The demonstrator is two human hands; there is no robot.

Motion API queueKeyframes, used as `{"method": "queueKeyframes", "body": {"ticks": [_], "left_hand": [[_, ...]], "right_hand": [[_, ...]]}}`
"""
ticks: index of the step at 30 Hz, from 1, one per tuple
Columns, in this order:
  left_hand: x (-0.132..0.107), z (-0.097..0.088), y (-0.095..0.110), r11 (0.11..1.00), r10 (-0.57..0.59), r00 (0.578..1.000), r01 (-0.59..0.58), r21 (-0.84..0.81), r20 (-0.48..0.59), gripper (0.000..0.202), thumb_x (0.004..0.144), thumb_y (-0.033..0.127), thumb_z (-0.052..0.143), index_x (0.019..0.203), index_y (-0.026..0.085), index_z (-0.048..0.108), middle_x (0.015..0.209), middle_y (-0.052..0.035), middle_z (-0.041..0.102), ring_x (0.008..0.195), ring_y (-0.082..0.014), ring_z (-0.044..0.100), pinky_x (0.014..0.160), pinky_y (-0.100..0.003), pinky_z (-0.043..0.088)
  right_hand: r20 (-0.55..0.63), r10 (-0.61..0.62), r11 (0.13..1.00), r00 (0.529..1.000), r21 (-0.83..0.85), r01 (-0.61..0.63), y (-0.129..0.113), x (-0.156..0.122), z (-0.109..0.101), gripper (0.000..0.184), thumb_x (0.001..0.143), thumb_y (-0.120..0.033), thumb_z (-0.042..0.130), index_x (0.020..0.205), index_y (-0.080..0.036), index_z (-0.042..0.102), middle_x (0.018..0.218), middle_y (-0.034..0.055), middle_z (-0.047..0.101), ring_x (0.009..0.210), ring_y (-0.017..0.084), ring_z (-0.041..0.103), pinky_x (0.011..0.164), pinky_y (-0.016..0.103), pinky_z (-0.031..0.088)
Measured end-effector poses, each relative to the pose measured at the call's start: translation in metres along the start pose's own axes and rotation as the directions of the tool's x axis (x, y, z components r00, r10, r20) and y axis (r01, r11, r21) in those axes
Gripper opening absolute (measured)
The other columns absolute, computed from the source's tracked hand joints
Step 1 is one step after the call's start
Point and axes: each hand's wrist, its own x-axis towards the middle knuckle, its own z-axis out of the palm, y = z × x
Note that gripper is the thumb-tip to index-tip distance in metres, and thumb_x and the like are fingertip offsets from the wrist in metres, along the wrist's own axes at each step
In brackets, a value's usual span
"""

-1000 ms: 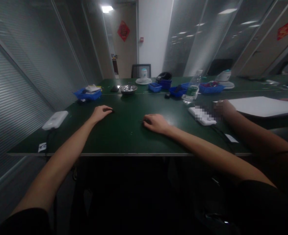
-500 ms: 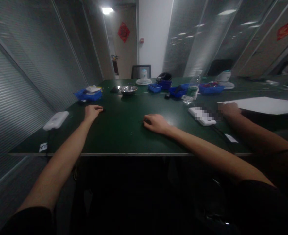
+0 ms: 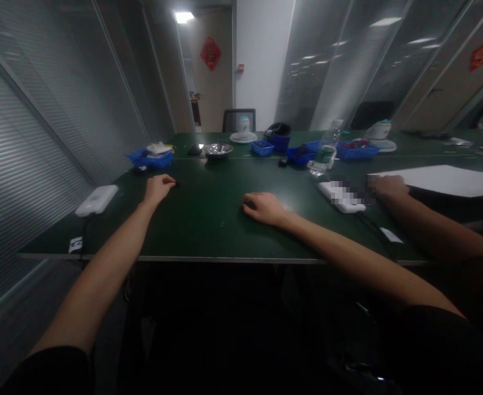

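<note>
My left hand point(image 3: 159, 186) rests on the dark green table point(image 3: 208, 219), fingers curled, with a small dark thing point(image 3: 176, 183) at its fingertips; I cannot make out what it is. My right hand point(image 3: 263, 208) lies near the table's middle, fingers curled down, pinching something thin and dark that I cannot name. Another person's hand point(image 3: 387, 185) and forearm rest at the right, beside a white flat device point(image 3: 340, 196).
A white box point(image 3: 97, 199) with a cable sits at the left edge. Further back stand several blue trays point(image 3: 151, 158), a metal bowl point(image 3: 218, 150), a small fan point(image 3: 243, 130) and a water bottle point(image 3: 326, 151). A white sheet point(image 3: 447, 180) lies far right.
My left hand slid left and a little away from me across the table. My right hand has stayed put. The other person's hand shifted slightly right.
</note>
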Motion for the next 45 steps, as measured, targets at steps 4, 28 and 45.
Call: {"method": "queueKeyframes", "body": {"ticks": [4, 28, 45], "left_hand": [[-0.004, -0.003, 0.006, 0.999, -0.014, 1.0, 0.014, 0.035, -0.008, 0.017, 0.088, 0.028, 0.073, 0.099, 0.019, 0.082, 0.108, -0.0102, 0.08, 0.105, -0.0275, 0.073, 0.099, -0.036, 0.054], [-0.049, 0.041, 0.101, 0.761, 0.568, 0.672, -0.211, -0.613, 0.475, 0.035, 0.083, 0.043, 0.083, 0.109, 0.021, 0.082, 0.114, -0.009, 0.078, 0.107, -0.0255, 0.072, 0.1, -0.041, 0.053], [-0.073, 0.052, 0.128, 0.68, 0.675, 0.61, -0.297, -0.67, 0.415, 0.032, 0.091, 0.04, 0.078, 0.115, 0.02, 0.083, 0.109, -0.0087, 0.077, 0.1, -0.0231, 0.07, 0.091, -0.036, 0.052]], "right_hand": [[0.005, 0.002, 1.0, 1.0, -0.013, -0.002, 0.0, 0.001, 0.0, 0.032, 0.104, -0.041, 0.051, 0.122, -0.021, 0.069, 0.115, 0.0092, 0.076, 0.092, 0.023, 0.069, 0.074, 0.03, 0.044], [-0.052, -0.204, 0.975, 0.978, 0.083, 0.208, 0.001, -0.002, 0.006, 0.033, 0.108, -0.041, 0.049, 0.129, -0.02, 0.064, 0.121, 0.0094, 0.069, 0.093, 0.019, 0.065, 0.08, 0.029, 0.045], [-0.084, -0.246, 0.963, 0.966, 0.089, 0.254, 0.001, -0.001, 0.01, 0.034, 0.11, -0.04, 0.046, 0.132, -0.021, 0.063, 0.122, 0.0095, 0.068, 0.096, 0.02, 0.067, 0.08, 0.03, 0.047]]}}
